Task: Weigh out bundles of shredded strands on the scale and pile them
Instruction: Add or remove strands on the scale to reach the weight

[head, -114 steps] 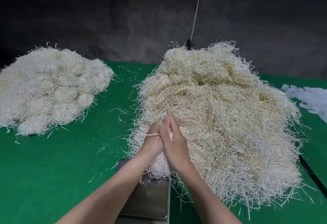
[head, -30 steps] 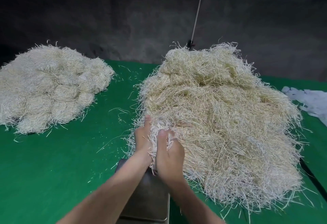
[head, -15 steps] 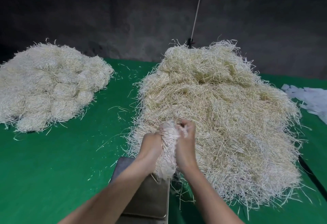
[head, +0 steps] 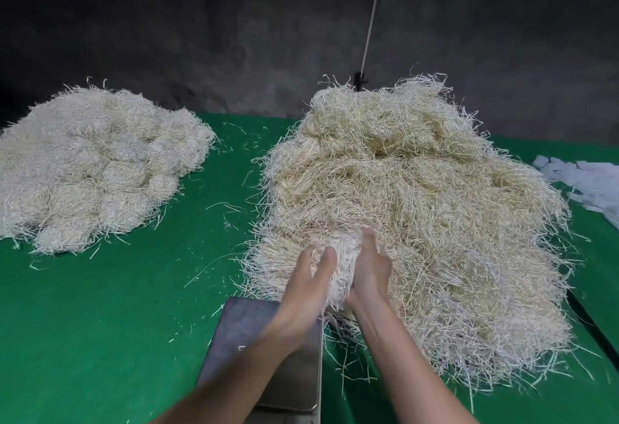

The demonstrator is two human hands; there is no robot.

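Note:
A big loose heap of pale shredded strands (head: pixel 418 209) covers the right half of the green table. At its near edge my left hand (head: pixel 308 284) and my right hand (head: pixel 370 271) press a whitish bundle of strands (head: pixel 343 266) between the palms, held upright just above the far right corner of the scale. The scale's steel pan (head: pixel 241 333) lies in front of me with nothing on its visible part; my left forearm covers some of it. A pile of rounded bundles (head: pixel 93 162) sits at the far left.
The green table cloth (head: pixel 110 316) carries scattered loose strands between the two heaps. White paper slips (head: pixel 586 182) lie at the right edge. A dark wall and a thin white rod (head: pixel 371 18) stand behind the table.
Both hands went from loose fingers in the heap's edge to closing on a bundle and squeezing it; since half a second ago the hands have turned slightly and the bundle stands a bit higher.

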